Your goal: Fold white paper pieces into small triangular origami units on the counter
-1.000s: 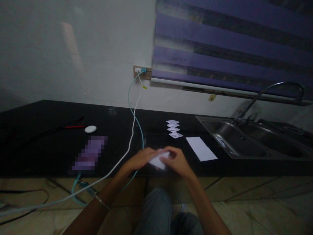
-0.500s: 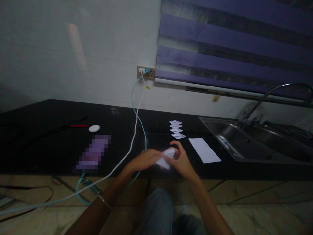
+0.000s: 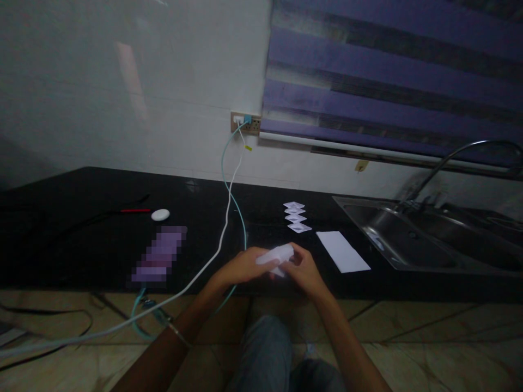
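Between my two hands is a folded piece of white paper (image 3: 276, 253), held just above the front edge of the dark counter. My left hand (image 3: 245, 265) grips its left side, the thumb lying across it. At its right end my right hand (image 3: 301, 267) pinches the paper between thumb and bent fingers. The fingers beneath the paper are partly hidden. Beyond my hands, several folded white paper pieces (image 3: 297, 216) lie in an overlapping column. A flat white rectangle of paper (image 3: 343, 251) rests to the right of my right hand.
A steel sink (image 3: 398, 239) with a curved faucet (image 3: 445, 158) is set in the counter (image 3: 102, 190) at right. White and teal cables (image 3: 223, 234) run from the wall socket (image 3: 245, 123) past my left arm. A blurred-out purple rectangle (image 3: 161, 253), white oval object (image 3: 160, 214) and red stick (image 3: 136, 210) lie left.
The paper has been turned or refolded in my hands and now shows a longer, narrower band. My right index finger has come down from its raised position onto the paper's end.
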Tool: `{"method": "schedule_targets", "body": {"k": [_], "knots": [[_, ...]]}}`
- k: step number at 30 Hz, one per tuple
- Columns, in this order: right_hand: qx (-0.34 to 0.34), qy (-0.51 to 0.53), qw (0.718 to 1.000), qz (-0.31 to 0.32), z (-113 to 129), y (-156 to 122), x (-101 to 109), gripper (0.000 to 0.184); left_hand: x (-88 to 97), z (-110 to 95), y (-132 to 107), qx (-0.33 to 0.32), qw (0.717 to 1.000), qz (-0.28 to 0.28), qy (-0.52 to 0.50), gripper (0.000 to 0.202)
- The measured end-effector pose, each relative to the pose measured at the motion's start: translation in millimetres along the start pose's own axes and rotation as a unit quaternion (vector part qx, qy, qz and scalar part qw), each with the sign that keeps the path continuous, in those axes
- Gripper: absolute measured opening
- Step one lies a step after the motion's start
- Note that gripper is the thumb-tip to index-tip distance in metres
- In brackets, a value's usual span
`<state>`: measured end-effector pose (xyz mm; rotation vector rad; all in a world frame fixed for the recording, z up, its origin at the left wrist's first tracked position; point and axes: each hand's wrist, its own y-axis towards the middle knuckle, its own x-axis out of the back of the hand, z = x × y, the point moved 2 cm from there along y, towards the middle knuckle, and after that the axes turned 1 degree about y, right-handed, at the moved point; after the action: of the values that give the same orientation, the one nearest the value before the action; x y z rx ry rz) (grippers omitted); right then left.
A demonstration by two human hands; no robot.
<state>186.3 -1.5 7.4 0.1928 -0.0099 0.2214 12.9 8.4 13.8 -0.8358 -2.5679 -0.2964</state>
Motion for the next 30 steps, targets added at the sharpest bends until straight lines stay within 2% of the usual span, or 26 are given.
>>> {"method": "schedule_targets", "body": {"k": [11,19,30], "knots": [[-0.021,0.011,0.999,0.022,-1.6,-1.2,-1.9,0.025,-2.7,6.8,0.6,0.018,0.999,-0.006,0.033,0.062],[-0.022,-0.012,0.999,0.037,-4.8,-1.2,-1.4,0.026,-3.0,6.1,0.9,0.007,1.0,-0.011,0.0,0.06],[-0.009,-0.022,0.998,0.051,-2.0,-3.7,0.0,0.021,-1.5,2.8,0.4,-0.003,1.0,-0.019,0.021,0.054]]}}
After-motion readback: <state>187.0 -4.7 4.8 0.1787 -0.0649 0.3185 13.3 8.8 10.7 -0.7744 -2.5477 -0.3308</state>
